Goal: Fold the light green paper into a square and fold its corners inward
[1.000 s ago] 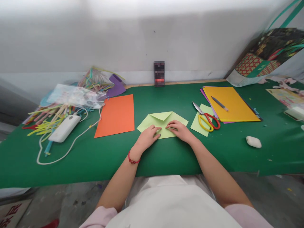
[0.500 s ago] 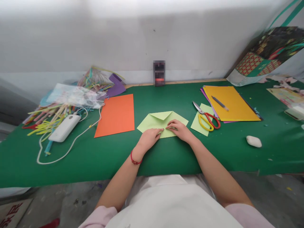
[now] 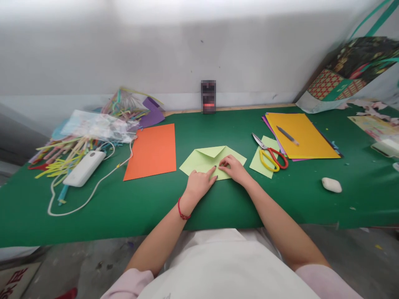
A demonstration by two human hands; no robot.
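Note:
A light green sheet of paper (image 3: 202, 160) lies folded on the green table in front of me, with a small triangular flap at its top middle. My left hand (image 3: 199, 185) rests on its lower left part, index finger stretched out and thumb apart, the other fingers curled under. On the lower right part sits my right hand (image 3: 235, 169), thumb and fingertips pinched together at the paper near its middle. The fingertips of the two hands are close to each other. Scissors (image 3: 268, 155) with one yellow and one red handle lie to the right, partly on a smaller light green piece of paper (image 3: 259, 165).
An orange sheet (image 3: 152, 151) lies to the left, beside a white power bank (image 3: 84, 168) with a cable and a heap of paper strips (image 3: 56, 160). Right are stacked coloured sheets (image 3: 314, 141), a pen (image 3: 287, 135), a white case (image 3: 331, 185) and a bag (image 3: 336, 85).
My left hand has turned slightly and shifted right, its index finger now extended and the thumb apart. My right hand's fingers have bent more at the paper. The folded sheet stays in place.

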